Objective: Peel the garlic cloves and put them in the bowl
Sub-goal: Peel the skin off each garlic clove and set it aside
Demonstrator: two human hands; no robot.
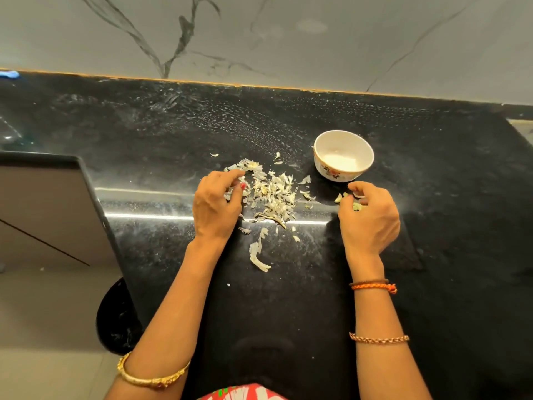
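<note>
I see my left hand [215, 204] with fingers curled into the pile of skins [272, 193]. My right hand [370, 216] pinches garlic cloves [357, 206] at its fingertips, one clove [338, 197] just beside them; the bowl [343, 155] stands just beyond.

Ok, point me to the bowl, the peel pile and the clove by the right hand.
bowl [320, 140]: head view, left rim.
peel pile [275, 192]: head view, middle of heap.
clove [338, 198]: head view, its pale body.
</note>
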